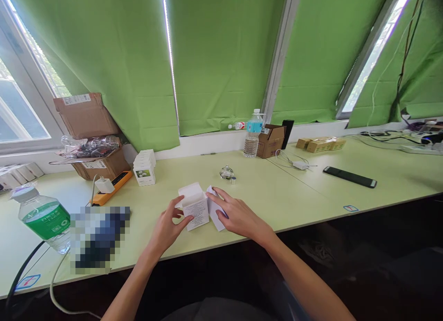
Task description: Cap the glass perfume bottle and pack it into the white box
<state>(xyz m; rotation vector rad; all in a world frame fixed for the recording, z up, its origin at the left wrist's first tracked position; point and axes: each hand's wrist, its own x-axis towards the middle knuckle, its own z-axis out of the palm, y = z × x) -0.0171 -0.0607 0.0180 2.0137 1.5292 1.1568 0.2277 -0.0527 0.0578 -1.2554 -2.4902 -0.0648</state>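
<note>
Left hand (165, 229) has its fingers gripping an open white box (196, 214) near the table's (173, 169) front edge; right hand (241, 217) is grasping some white paper (214, 210) right beside it.

The box (198, 214) is white with grey print, the paper (215, 214) white, the tabletop (294, 201) pale yellow-green, the curtains (221, 58) green.

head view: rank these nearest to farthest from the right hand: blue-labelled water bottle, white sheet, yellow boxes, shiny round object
1. White sheet: touching the right hand, on its left side.
2. Shiny round object: just beyond the hand.
3. Blue-labelled water bottle: farther back.
4. Yellow boxes: also back, well right of the bottle.
</note>
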